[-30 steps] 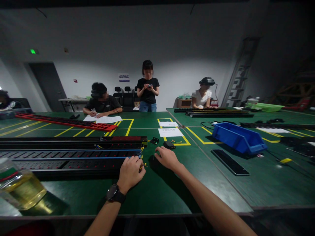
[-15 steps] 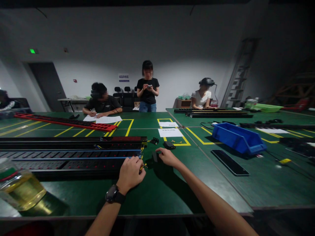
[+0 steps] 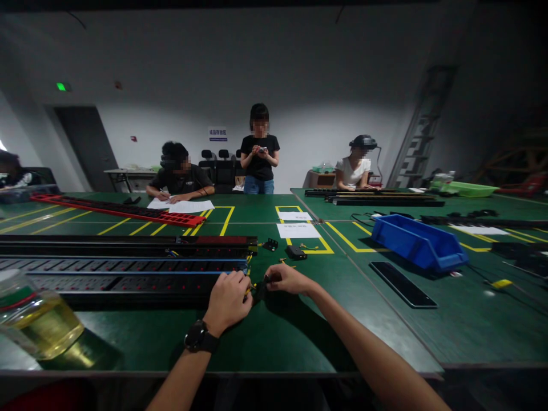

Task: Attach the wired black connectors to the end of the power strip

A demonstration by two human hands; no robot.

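Observation:
My left hand [image 3: 229, 297], with a black watch on its wrist, is closed at the near right end of a long black slotted rail [image 3: 149, 284]. Yellow wires [image 3: 248, 293] show at its fingertips, and the curled fingers partly hide the rail's end. Between the fingers of my right hand [image 3: 289, 280] is a small black part [image 3: 260, 289], held just right of those wires; whether it touches them I cannot tell. A small black box [image 3: 295, 252] and a black bracket [image 3: 270, 244] lie beyond my hands.
At left stands a bottle of yellow liquid [image 3: 47, 325]. A blue bin [image 3: 417, 242] and a dark phone-like slab [image 3: 402, 284] are on the right. White paper sheets [image 3: 298, 230] and a red rail [image 3: 124, 211] lie farther back. Several people are across the table [image 3: 334, 342].
My right hand has brought the small black part left and slightly down, close to my left fingertips. My left hand stays at the rail's end. The view has shifted slightly.

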